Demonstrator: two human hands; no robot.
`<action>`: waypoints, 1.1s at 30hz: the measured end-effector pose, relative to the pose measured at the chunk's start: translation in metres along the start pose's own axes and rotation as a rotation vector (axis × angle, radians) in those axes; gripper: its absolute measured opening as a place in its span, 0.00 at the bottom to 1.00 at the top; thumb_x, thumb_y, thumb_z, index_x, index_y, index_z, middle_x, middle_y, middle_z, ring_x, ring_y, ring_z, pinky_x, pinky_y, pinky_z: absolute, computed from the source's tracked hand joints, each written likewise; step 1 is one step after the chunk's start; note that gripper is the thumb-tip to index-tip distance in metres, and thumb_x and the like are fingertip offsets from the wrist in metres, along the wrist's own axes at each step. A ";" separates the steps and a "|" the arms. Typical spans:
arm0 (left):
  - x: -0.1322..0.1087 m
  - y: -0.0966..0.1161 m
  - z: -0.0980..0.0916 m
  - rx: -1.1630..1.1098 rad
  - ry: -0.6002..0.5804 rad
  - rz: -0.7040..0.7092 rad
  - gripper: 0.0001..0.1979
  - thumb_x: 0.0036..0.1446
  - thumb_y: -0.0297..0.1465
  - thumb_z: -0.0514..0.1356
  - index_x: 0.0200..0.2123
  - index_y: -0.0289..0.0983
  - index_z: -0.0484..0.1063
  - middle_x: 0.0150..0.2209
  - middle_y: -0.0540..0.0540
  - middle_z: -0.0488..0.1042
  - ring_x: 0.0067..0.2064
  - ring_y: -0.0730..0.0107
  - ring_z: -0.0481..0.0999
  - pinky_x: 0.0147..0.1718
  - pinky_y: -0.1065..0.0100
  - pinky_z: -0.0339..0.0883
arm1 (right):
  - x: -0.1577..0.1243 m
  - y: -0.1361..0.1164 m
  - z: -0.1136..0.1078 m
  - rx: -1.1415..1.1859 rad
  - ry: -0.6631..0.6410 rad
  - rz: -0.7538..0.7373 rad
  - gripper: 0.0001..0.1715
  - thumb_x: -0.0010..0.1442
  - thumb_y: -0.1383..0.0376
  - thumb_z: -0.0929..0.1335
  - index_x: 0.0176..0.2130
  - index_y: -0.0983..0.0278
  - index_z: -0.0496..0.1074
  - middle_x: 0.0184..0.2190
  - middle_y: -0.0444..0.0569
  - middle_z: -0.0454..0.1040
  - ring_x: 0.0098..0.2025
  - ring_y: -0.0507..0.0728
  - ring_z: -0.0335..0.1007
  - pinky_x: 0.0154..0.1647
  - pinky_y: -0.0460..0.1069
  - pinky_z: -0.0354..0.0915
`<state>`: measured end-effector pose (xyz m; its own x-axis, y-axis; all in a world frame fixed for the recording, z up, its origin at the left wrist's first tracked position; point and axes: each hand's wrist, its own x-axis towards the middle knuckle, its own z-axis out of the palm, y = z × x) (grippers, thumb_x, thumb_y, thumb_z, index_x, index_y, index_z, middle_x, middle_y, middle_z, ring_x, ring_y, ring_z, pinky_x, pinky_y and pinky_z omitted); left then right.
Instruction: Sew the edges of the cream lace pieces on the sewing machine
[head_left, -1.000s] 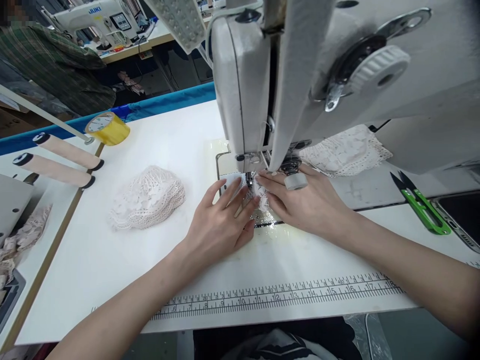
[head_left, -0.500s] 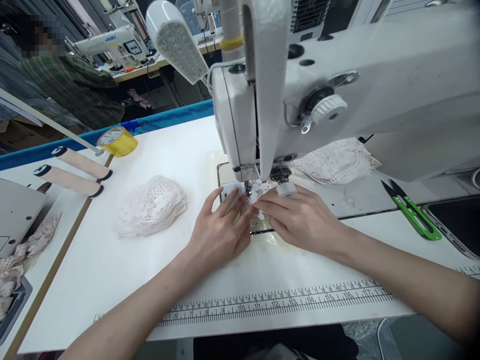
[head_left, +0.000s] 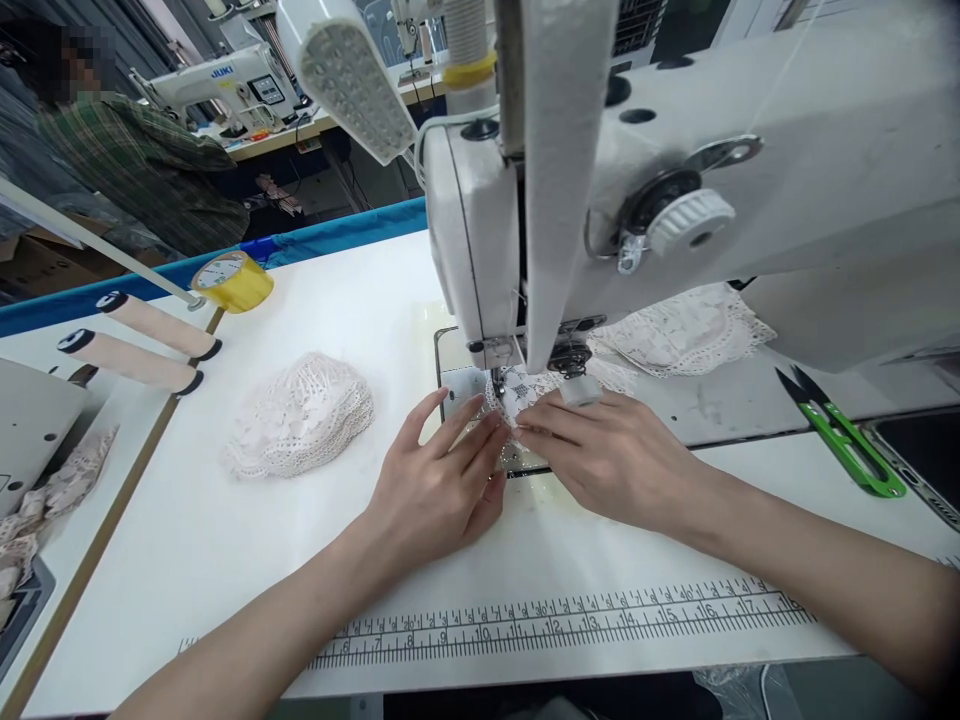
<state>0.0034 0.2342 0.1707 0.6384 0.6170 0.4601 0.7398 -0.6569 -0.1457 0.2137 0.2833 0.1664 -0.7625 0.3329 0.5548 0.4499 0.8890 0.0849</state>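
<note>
A small white lace piece lies under the presser foot of the white sewing machine. My left hand lies flat on the plate just left of it, fingers stretched out and touching its edge. My right hand presses on the lace from the right with its fingers extended together; a white ring-like cap sits on one finger. A strip of white tape hangs down the front of the machine.
A heap of white lace pieces lies to the left, another lace pile behind the machine. Green thread snips lie at the right. Yellow tape roll, two spools and a person in a striped shirt at far left. A printed ruler runs along the table's front.
Both hands have drawn slightly back toward me, and the lace now shows more in front of the presser foot. The camera view has shifted a little.
</note>
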 end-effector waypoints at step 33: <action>0.002 -0.007 0.005 0.055 0.019 -0.079 0.14 0.62 0.31 0.56 0.48 0.37 0.75 0.47 0.47 0.79 0.55 0.58 0.73 0.62 0.49 0.51 | 0.000 0.003 0.005 -0.057 0.002 0.052 0.16 0.61 0.78 0.63 0.39 0.67 0.77 0.39 0.47 0.80 0.34 0.55 0.69 0.34 0.51 0.63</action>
<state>0.0003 0.2422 0.1682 0.5741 0.6569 0.4887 0.7984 -0.5814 -0.1564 0.2127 0.2874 0.1618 -0.7363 0.3774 0.5617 0.5147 0.8512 0.1028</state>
